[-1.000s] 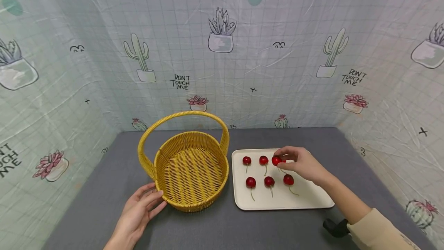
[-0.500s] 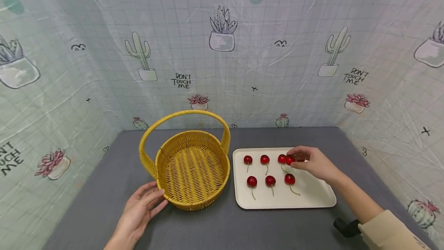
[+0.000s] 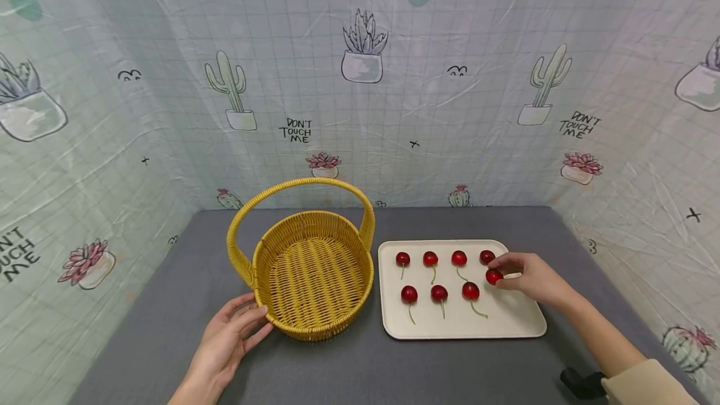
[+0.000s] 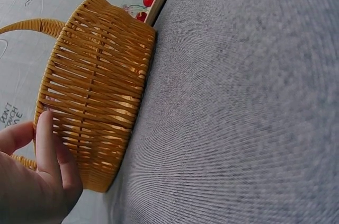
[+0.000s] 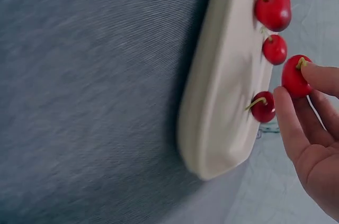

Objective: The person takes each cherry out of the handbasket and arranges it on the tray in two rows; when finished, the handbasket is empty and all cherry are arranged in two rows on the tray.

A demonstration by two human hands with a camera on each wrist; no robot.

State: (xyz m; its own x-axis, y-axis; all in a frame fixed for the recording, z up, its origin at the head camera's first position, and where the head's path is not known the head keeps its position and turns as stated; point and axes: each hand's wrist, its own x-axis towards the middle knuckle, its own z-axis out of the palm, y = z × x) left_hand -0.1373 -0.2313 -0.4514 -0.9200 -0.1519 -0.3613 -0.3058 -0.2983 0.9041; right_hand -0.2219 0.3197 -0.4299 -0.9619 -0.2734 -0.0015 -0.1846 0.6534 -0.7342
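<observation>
In the head view my left hand (image 3: 226,337) holds the near left rim of a round yellow wicker basket (image 3: 316,280); the left wrist view shows the thumb and fingers (image 4: 47,144) on either side of that rim. My right hand (image 3: 534,279) pinches a dark red cherry (image 3: 494,277) between thumb and fingers over the right part of a cream rectangular tray (image 3: 461,329). In the right wrist view this held cherry (image 5: 296,75) has a green stem by the thumb and appears lifted off the tray. A back-row cherry (image 3: 487,257) lies just beyond my right fingertips.
Several cherries with green stems lie in two rows on the tray, among them a front-row cherry (image 3: 470,291). The basket's tall arched handle (image 3: 315,182) stands upright. Grey cloth (image 3: 360,367) covers the table, and a patterned curtain (image 3: 416,80) surrounds it.
My right hand has moved right and then slightly nearer with the pinched cherry. The rightmost back-row cherry, earlier hidden by the hand, now shows. My left hand stays on the basket rim.
</observation>
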